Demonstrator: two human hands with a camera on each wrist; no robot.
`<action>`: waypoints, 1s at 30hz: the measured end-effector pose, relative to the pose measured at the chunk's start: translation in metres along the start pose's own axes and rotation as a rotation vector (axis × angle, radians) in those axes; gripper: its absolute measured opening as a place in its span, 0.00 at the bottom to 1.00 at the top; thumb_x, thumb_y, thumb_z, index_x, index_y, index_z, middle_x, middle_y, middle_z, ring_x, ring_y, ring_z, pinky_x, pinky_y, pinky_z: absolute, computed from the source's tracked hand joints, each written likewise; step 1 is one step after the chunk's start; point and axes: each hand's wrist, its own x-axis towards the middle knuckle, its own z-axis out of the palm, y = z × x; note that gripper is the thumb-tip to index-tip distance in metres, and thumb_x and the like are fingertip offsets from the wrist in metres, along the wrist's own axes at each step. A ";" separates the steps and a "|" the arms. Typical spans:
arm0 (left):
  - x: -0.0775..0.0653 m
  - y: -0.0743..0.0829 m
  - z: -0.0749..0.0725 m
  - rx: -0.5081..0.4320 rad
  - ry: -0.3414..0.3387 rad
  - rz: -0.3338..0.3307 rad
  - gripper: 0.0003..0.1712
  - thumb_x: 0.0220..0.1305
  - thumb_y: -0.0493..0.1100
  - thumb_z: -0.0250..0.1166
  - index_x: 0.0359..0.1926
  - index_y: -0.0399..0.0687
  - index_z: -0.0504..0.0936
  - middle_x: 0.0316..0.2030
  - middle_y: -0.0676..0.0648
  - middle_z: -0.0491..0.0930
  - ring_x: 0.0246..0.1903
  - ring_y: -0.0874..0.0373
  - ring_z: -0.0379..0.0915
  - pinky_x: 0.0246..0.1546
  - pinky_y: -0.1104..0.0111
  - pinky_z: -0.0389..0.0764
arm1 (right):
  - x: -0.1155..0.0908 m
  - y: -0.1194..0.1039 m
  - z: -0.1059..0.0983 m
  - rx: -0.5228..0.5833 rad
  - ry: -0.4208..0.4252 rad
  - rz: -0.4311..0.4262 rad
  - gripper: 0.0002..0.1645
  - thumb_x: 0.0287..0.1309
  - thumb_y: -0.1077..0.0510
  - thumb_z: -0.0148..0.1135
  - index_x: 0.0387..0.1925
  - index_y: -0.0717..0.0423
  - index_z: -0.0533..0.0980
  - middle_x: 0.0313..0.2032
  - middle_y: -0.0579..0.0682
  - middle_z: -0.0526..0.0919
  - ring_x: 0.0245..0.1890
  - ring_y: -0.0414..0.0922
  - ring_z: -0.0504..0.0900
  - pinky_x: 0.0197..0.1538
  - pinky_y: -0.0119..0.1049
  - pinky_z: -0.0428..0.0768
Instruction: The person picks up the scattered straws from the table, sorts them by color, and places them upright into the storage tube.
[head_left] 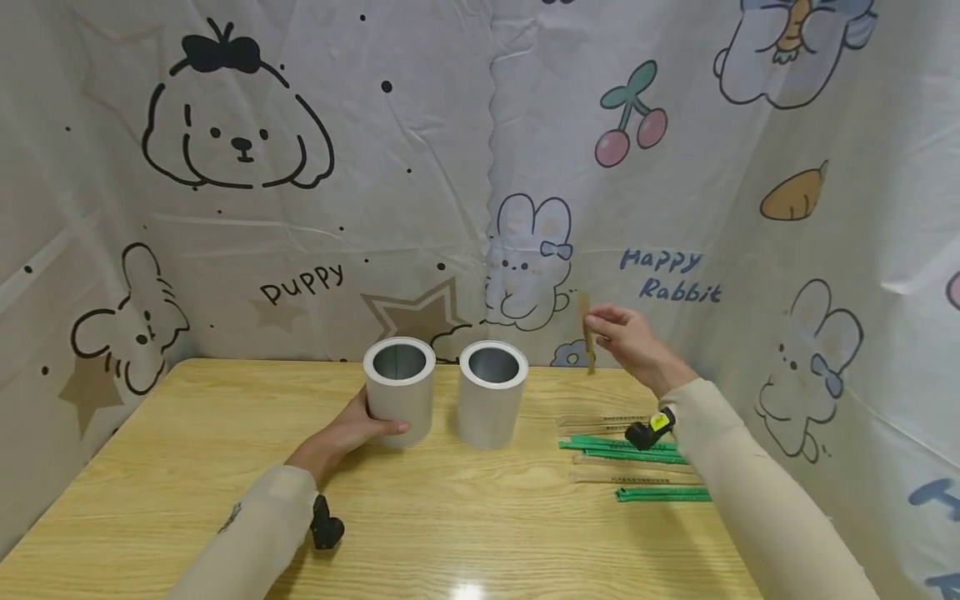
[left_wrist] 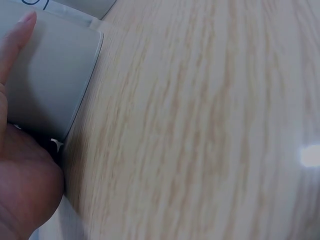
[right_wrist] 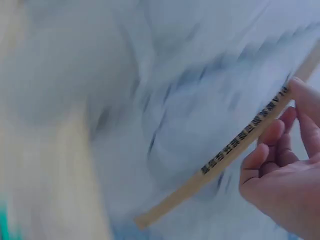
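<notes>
Two white round canisters with open grey insides stand side by side on the table. My left hand (head_left: 358,427) grips the left canister (head_left: 401,412) low on its side, the thumb across its front and the other fingers hidden behind. The right canister (head_left: 489,417) stands a small gap away, touched by neither hand. Raised above the table's back right, my right hand (head_left: 628,342) pinches a slim brown paper-wrapped straw (right_wrist: 245,132) with black print along it. In the head view this straw hangs nearly upright, to the right of both canisters.
Below my right forearm lie several brown wrapped straws (head_left: 611,477) and green wrapped straws (head_left: 626,447), roughly parallel. The wood-grain table (head_left: 450,533) ends at a printed cloth backdrop (head_left: 420,208), which also hangs along both sides.
</notes>
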 end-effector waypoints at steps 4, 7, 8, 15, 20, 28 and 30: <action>0.000 0.000 0.000 0.000 0.001 -0.008 0.67 0.55 0.45 0.78 0.81 0.44 0.38 0.76 0.35 0.53 0.76 0.37 0.51 0.78 0.43 0.51 | -0.004 -0.042 0.041 0.383 -0.057 -0.109 0.11 0.72 0.60 0.55 0.36 0.44 0.81 0.37 0.40 0.82 0.42 0.38 0.76 0.48 0.29 0.74; 0.000 0.001 -0.001 -0.009 0.002 -0.014 0.67 0.54 0.45 0.78 0.81 0.44 0.38 0.76 0.35 0.53 0.76 0.37 0.51 0.78 0.43 0.50 | -0.007 -0.062 0.075 0.532 -0.115 -0.163 0.11 0.72 0.60 0.55 0.35 0.45 0.81 0.38 0.42 0.82 0.42 0.39 0.75 0.48 0.30 0.74; 0.000 0.001 -0.002 -0.004 0.001 -0.010 0.67 0.54 0.45 0.78 0.80 0.44 0.38 0.76 0.34 0.53 0.76 0.37 0.51 0.78 0.43 0.50 | -0.007 -0.065 0.086 0.563 -0.134 -0.166 0.11 0.72 0.60 0.56 0.34 0.45 0.81 0.37 0.42 0.82 0.42 0.39 0.75 0.48 0.30 0.74; 0.001 0.000 -0.001 -0.031 -0.005 -0.002 0.67 0.54 0.43 0.78 0.81 0.44 0.38 0.76 0.34 0.53 0.76 0.37 0.50 0.78 0.43 0.49 | 0.005 -0.045 0.163 0.616 -0.189 -0.049 0.21 0.76 0.64 0.46 0.31 0.44 0.80 0.33 0.41 0.83 0.38 0.37 0.78 0.49 0.30 0.76; 0.003 -0.001 0.001 -0.028 -0.020 0.014 0.65 0.55 0.43 0.78 0.80 0.45 0.40 0.76 0.35 0.55 0.75 0.37 0.53 0.77 0.44 0.52 | 0.012 -0.022 0.183 0.376 -0.135 0.050 0.12 0.75 0.65 0.49 0.48 0.55 0.79 0.38 0.42 0.82 0.38 0.37 0.80 0.51 0.31 0.79; -0.001 0.001 0.000 -0.017 -0.023 0.011 0.65 0.56 0.43 0.77 0.80 0.45 0.39 0.76 0.35 0.54 0.75 0.37 0.52 0.77 0.43 0.52 | 0.003 -0.009 0.096 -0.215 -0.085 -0.070 0.25 0.74 0.58 0.55 0.67 0.63 0.70 0.64 0.63 0.76 0.54 0.47 0.79 0.67 0.51 0.76; -0.001 0.001 0.000 -0.017 -0.022 0.008 0.65 0.56 0.43 0.77 0.80 0.45 0.39 0.76 0.35 0.54 0.75 0.37 0.52 0.77 0.43 0.52 | -0.001 0.007 0.062 -0.358 -0.104 -0.100 0.24 0.74 0.57 0.56 0.65 0.64 0.72 0.64 0.63 0.77 0.57 0.50 0.79 0.66 0.53 0.75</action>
